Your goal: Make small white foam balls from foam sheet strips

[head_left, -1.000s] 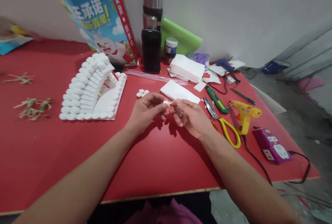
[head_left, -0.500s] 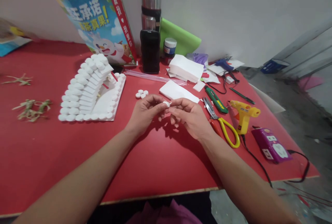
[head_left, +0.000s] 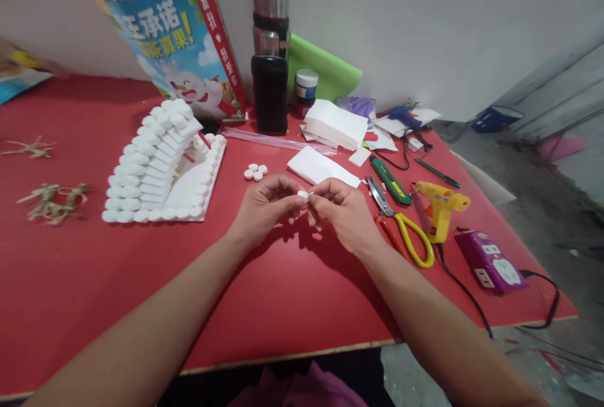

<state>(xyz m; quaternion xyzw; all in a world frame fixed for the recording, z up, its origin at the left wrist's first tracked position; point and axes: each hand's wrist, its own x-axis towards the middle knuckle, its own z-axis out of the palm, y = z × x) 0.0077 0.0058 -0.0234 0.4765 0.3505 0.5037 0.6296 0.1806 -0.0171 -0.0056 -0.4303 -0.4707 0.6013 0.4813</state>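
Observation:
Between the fingertips of both hands is a small white piece [head_left: 303,195], much like the round white discs nearby; its exact kind is too small to make out. My left hand [head_left: 270,207] pinches it from the left with thumb and forefinger. From the other side my right hand [head_left: 340,209] grips it, fingers curled. Just beyond my left hand lie several white discs [head_left: 255,172] in a cluster. Farther left stands a white model [head_left: 163,168] with stacked white discs and a curved flight of steps. A folded white sheet stack [head_left: 323,167] lies behind my hands.
Right of my hands are scissors [head_left: 401,221], a green utility knife [head_left: 391,180], a yellow glue gun [head_left: 441,206] and a purple power box [head_left: 491,262] with cords. A thermos [head_left: 270,7], black object [head_left: 270,95] and printed bag [head_left: 174,42] stand behind. Straw figures [head_left: 54,202] lie left.
My fingers have shifted around the small white piece, turning it, and my right fingertips have drawn closer to my left. The whole view has drifted slightly; the table items stay put.

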